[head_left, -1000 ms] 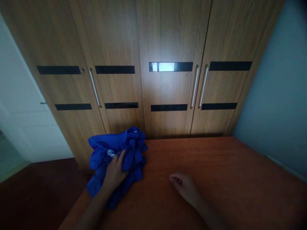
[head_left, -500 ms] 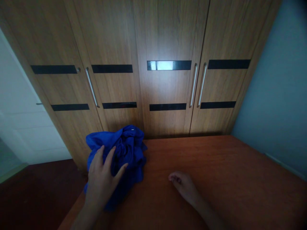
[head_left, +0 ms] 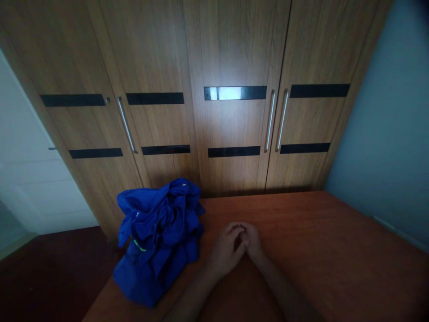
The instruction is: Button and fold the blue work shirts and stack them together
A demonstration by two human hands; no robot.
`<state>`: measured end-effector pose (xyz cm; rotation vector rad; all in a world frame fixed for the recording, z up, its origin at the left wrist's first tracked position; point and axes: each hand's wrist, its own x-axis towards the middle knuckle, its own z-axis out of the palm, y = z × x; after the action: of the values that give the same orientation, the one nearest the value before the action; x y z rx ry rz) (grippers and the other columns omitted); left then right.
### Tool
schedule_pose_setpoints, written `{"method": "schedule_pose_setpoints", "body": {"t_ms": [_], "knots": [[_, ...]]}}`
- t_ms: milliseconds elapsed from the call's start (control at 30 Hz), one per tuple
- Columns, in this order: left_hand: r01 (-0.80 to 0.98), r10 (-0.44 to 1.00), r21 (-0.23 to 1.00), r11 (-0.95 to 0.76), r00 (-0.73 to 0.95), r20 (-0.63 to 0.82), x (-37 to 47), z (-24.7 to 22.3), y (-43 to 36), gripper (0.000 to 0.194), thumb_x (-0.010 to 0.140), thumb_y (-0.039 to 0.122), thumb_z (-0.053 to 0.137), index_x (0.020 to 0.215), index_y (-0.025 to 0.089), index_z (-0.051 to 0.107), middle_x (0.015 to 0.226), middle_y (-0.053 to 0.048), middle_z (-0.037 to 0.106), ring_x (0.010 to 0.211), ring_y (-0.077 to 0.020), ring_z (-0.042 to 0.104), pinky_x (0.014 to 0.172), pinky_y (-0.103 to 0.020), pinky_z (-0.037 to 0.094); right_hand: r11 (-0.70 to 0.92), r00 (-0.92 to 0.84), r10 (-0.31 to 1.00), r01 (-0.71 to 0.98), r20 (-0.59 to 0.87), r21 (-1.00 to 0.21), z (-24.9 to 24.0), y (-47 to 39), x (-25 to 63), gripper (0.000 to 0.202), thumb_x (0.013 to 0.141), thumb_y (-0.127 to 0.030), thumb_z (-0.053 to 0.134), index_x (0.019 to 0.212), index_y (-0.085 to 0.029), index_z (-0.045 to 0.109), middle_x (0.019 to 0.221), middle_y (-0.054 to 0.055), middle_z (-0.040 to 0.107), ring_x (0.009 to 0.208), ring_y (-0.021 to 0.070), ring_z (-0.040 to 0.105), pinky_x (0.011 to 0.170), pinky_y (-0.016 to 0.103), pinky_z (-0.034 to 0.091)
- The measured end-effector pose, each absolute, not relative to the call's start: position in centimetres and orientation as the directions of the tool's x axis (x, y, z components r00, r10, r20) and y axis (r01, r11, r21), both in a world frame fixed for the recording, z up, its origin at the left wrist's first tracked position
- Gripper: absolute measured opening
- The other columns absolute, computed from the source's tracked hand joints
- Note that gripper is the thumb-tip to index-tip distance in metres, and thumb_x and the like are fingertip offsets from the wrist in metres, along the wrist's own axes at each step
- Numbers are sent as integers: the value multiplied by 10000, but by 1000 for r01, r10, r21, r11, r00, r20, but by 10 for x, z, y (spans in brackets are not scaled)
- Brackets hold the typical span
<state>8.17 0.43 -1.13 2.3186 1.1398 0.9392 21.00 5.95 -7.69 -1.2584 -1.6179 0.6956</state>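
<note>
A crumpled blue cloth garment (head_left: pixel 167 223) lies heaped on the left part of the reddish-brown wooden table (head_left: pixel 301 250), with a small bright green mark and tiny white marks on it. My left hand (head_left: pixel 226 250) is to the right of the garment, apart from it. Its fingers are curled in and meet my right hand (head_left: pixel 253 241), also closed, over the table's middle. Nothing shows between the two hands, though the overlapping fingertips are partly hidden.
A wooden wardrobe (head_left: pixel 234 53) with black strips and long metal handles stands behind the table's far edge. A pale wall (head_left: pixel 385 147) borders the right side. At the left are a white door (head_left: pixel 40 179) and dark red floor (head_left: pixel 60 268).
My left hand has left the blue garment and moved right to meet my right hand, its spread fingers now curled. My right hand has shifted slightly up. The garment stays in place.
</note>
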Motion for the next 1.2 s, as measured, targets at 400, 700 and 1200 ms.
{"method": "schedule_pose_setpoints", "body": {"t_ms": [400, 700, 1200], "knots": [[469, 843, 712, -523, 409, 349, 75, -45, 14, 403, 887, 346, 495, 1276, 239, 494, 1299, -88, 563, 1180, -231, 524, 1025, -410, 405, 311, -64, 946, 462, 318, -831, -85, 58, 210, 199, 777, -166, 467, 714, -182, 656, 699, 35, 681, 640, 148, 608, 616, 240, 449], [464, 845, 718, -518, 409, 345, 76, -46, 18, 408, 887, 372, 512, 1273, 242, 484, 1268, -76, 575, 1154, -211, 529, 1013, -380, 406, 300, -45, 948, 457, 315, -837, -82, 57, 211, 202, 781, -170, 461, 709, -190, 649, 680, 21, 678, 636, 140, 607, 601, 226, 435], [448, 856, 744, -495, 397, 331, 75, -43, 16, 408, 881, 374, 515, 1267, 242, 499, 1279, -82, 575, 1168, -225, 528, 1021, -389, 405, 306, -51, 946, 461, 320, -833, -81, 56, 209, 195, 780, -177, 472, 709, -189, 653, 683, 23, 679, 636, 143, 606, 599, 231, 432]]}}
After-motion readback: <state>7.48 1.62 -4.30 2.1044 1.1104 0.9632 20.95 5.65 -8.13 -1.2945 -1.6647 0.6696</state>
